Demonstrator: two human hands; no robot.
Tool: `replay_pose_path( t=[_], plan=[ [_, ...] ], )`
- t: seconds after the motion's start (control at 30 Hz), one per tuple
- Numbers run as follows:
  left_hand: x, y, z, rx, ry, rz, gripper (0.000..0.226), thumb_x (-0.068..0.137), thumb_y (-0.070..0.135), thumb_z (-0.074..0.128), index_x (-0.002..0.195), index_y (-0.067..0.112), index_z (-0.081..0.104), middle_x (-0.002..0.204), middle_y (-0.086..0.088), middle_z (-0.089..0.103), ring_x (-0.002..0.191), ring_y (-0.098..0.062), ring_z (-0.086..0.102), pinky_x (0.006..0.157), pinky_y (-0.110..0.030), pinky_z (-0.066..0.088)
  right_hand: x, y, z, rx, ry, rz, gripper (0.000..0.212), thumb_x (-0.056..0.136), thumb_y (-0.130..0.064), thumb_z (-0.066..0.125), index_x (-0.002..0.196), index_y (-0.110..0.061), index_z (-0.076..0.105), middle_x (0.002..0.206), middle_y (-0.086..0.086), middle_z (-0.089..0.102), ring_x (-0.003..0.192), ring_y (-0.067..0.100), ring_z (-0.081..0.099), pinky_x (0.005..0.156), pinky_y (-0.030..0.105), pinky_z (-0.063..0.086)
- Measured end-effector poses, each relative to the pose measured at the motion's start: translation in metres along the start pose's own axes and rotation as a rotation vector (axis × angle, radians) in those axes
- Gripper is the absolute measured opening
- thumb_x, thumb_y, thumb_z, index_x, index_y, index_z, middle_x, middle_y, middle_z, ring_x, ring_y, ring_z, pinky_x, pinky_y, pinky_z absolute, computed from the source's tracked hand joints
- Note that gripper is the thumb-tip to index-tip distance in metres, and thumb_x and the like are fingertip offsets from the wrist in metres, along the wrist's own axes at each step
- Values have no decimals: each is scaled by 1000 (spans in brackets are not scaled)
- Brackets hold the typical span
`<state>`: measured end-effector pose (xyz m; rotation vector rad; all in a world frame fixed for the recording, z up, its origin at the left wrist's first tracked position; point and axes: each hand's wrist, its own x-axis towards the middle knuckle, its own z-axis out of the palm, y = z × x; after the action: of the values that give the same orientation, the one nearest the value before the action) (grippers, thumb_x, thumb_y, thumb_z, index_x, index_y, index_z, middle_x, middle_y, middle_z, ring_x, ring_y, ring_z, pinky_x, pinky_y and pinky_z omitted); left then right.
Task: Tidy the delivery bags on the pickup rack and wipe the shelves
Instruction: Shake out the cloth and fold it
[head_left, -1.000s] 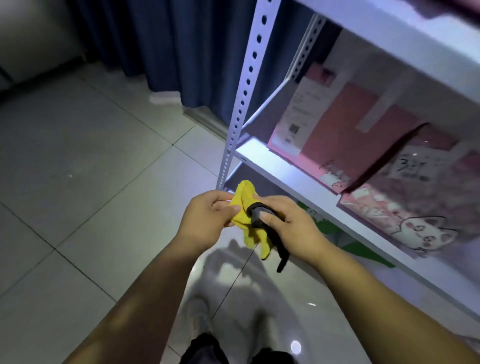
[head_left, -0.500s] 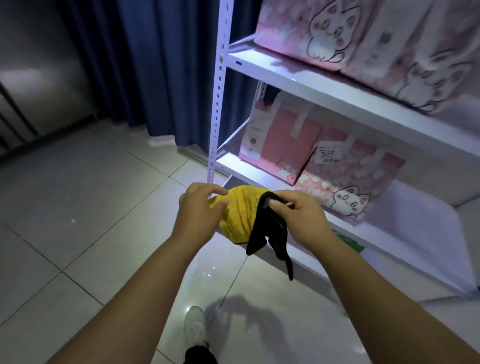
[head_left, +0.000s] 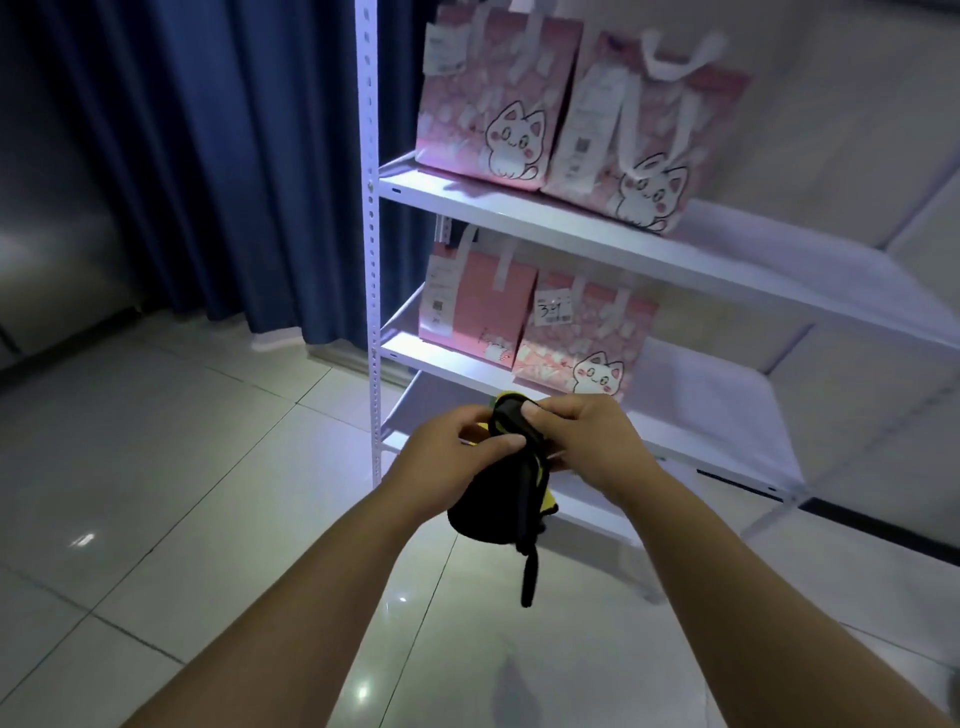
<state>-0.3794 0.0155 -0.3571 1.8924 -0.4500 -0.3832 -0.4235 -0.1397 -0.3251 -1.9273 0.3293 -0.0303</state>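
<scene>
Head view: we face the rack, whose front post (head_left: 371, 260) serves as our landmark, and hold the cloth (head_left: 493, 504) in both hands just to the right of the post's lower part, in front of the shelves and not touching them. The left hand (head_left: 457, 452) curls round the cloth's near side with its thumb laid across the top. The right hand (head_left: 587, 436) pinches the upper fold between the thumb and curled fingers. Both forearms are raised and the wrists turn inward, so the knuckles nearly meet. The cloth is bunched, black outside with yellow showing at the edges, and a black strap (head_left: 529, 577) hangs beneath it.

We judge the step in hand to be readying the cloth for wiping. To do this well, we fold it into a flat pad and gather the strap into the grip so that nothing drags across the delivery bags (head_left: 498, 104). These stand just right of the post, two on the upper shelf (head_left: 753, 244) and two on the middle shelf (head_left: 701, 384). We therefore suggest wiping the shelf parts farther from the post first and then sliding the bags across.
</scene>
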Motion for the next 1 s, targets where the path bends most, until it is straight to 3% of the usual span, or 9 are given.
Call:
replay_pose_path(
  t=[0.07, 0.2, 0.33, 0.47, 0.53, 0.7, 0.87, 1.0],
  plan=[
    [-10, 4, -6, -35, -11, 1, 21, 83, 33, 66, 103, 29, 65, 99, 5, 68, 93, -10, 62, 83, -28, 52, -14, -5, 2, 2, -10, 12, 19, 92, -20, 59, 85, -13, 75, 76, 12, 72, 72, 25, 69, 68, 32, 58],
    [-33, 4, -25, -71, 5, 4, 15, 86, 16, 64, 100, 17, 69, 95, -1, 70, 92, -17, 65, 84, -35, 53, -42, -15, 18, -73, -21, -9, 19, 93, -19, 56, 83, -19, 72, 79, 6, 70, 73, 17, 68, 68, 30, 55],
    [-54, -1, -53, 7, 10, 58, 13, 87, 13, 61, 92, 23, 67, 86, 10, 67, 82, -6, 61, 74, -21, 47, -62, -21, 39, -326, 126, -67, 24, 94, -24, 51, 85, -7, 66, 77, 10, 62, 71, 19, 57, 73, 40, 51],
    [-71, -8, -77, 224, -37, 130, 19, 89, 17, 56, 88, 33, 66, 83, 17, 63, 73, 2, 55, 66, -18, 42, -86, -21, 61, -508, 209, -77, 20, 96, -29, 46, 89, -16, 60, 83, 0, 61, 80, 19, 55, 70, 30, 41],
    [-79, -9, -85, 298, -78, 162, 19, 90, 17, 56, 90, 33, 66, 84, 19, 62, 74, 4, 55, 67, -16, 43, -98, -21, 68, -514, 242, -69, 18, 96, -30, 47, 92, -17, 59, 87, -1, 62, 82, 18, 55, 72, 31, 42],
    [-94, -10, -98, 343, -125, 210, 16, 90, 19, 56, 90, 31, 67, 81, 20, 61, 74, 6, 53, 64, -14, 39, -121, -20, 72, -443, 312, -42, 11, 90, -34, 58, 91, -23, 57, 78, -8, 55, 71, 8, 52, 58, 21, 37],
    [-98, -10, -101, 380, -141, 204, 13, 91, 23, 53, 92, 24, 66, 88, 9, 64, 82, -7, 56, 68, -17, 41, -133, -22, 74, -546, 199, -49, 13, 91, -29, 57, 92, -19, 66, 89, -3, 65, 84, 14, 59, 72, 23, 45],
    [-99, -6, -105, 522, -252, 241, 15, 90, 31, 55, 95, 20, 65, 92, 4, 64, 86, -15, 57, 69, -23, 43, -137, -29, 69, -609, 241, -51, 19, 93, -32, 52, 90, -18, 65, 86, 0, 64, 81, 17, 57, 72, 28, 46]
  ],
)
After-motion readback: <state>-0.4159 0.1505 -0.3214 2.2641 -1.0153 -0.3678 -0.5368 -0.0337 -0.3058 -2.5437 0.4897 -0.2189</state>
